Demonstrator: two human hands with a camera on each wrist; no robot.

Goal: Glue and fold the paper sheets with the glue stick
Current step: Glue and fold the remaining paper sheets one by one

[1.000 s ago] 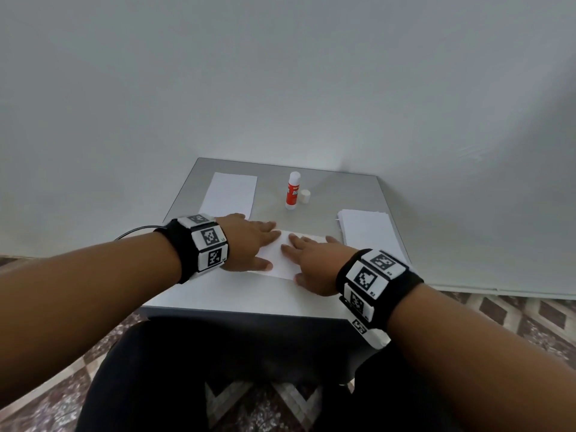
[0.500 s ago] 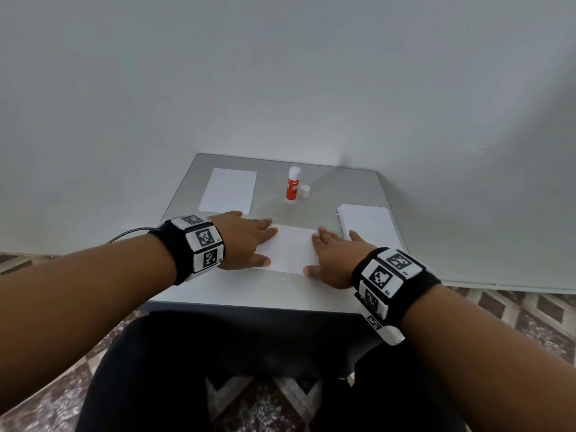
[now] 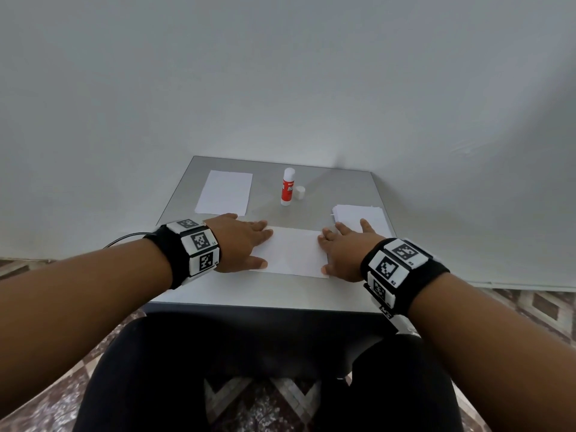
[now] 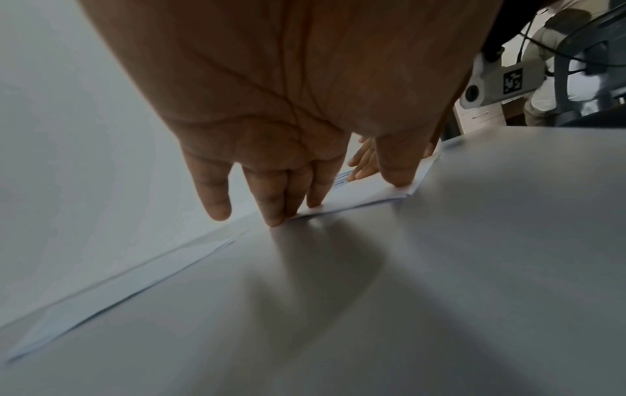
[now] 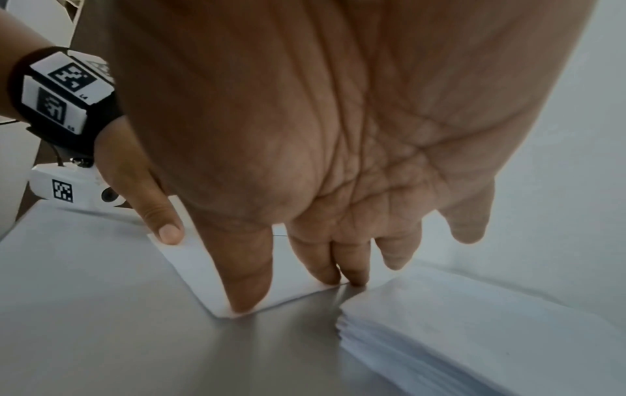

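Two flat hands, left hand (image 3: 240, 241) and right hand (image 3: 346, 254), press the folded sheet (image 3: 293, 252) at the table's (image 3: 265, 288) six o'clock; glue stick (image 3: 287, 187) at twelve. Left wrist: fingers (image 4: 281, 198) straight, together. Right wrist: fingertips (image 5: 325, 268) pin the edge. Uneven pressure could skew the crease.

glue stick (image 3: 287, 187) label: too small to read | folded sheet (image 3: 291, 251) ends: under both palms

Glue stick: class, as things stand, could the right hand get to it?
Probably yes. The glue stick stands uncapped beyond the folded paper, nothing between it and the right hand, though that hand is pressing the paper.
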